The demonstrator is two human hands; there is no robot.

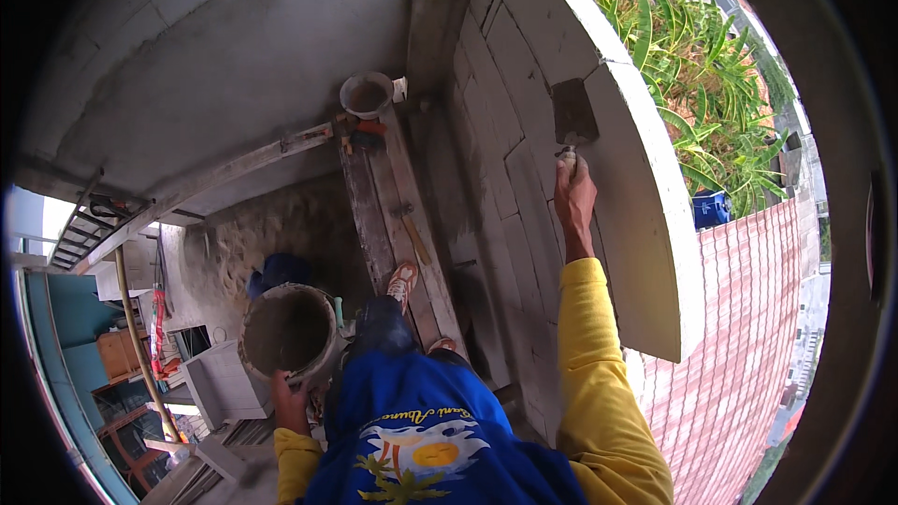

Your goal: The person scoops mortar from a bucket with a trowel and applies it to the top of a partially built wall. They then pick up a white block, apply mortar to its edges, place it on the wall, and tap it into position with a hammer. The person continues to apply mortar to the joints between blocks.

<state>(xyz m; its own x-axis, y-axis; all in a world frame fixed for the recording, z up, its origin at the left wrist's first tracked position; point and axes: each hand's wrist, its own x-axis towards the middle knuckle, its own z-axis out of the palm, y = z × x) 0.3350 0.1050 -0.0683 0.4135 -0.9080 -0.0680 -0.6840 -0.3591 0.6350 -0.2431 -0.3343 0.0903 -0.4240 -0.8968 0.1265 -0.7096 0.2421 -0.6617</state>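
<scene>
My right hand is closed round the handle of a metal trowel, whose broad blade is up against the face of the white block wall. My left hand grips the near rim of a mortar bucket, which has grey mix on its inside. My feet stand on wooden planks below, where a hammer-like tool with a wooden handle lies.
A bowl sits at the planks' far end beside orange-handled tools. A ladder hangs at the left near a long beam. Past the wall are plants and a tiled roof.
</scene>
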